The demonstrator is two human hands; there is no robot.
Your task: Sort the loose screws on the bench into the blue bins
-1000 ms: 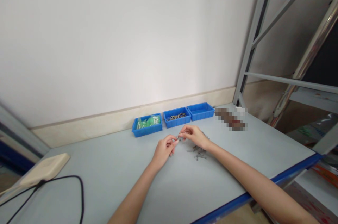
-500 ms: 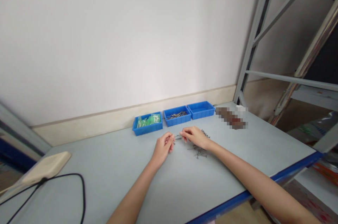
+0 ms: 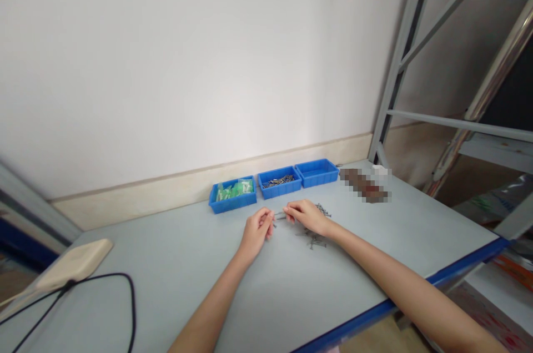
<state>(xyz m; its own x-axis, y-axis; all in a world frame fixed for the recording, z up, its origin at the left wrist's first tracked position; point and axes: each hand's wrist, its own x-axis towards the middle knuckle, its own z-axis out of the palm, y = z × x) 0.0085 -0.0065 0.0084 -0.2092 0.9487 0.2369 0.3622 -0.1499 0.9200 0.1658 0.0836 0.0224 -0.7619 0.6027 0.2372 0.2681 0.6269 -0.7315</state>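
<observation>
My left hand is closed, thumb against fingers, with screws pinched at its tips. Facing it from the right, my right hand also pinches at thin grey screws that span the small gap between both sets of fingertips. How many screws each hand holds is too small to make out. Under and beside my right hand lies a loose pile of screws on the grey table; part of it is hidden by the hand and wrist, and more screws show behind them.
Along the wall stand three blue bins: one with green-and-clear packets, a middle one with metal screws, and a right one with nothing visible inside. A blurred-out brown object lies right. A cream box and black cable sit left.
</observation>
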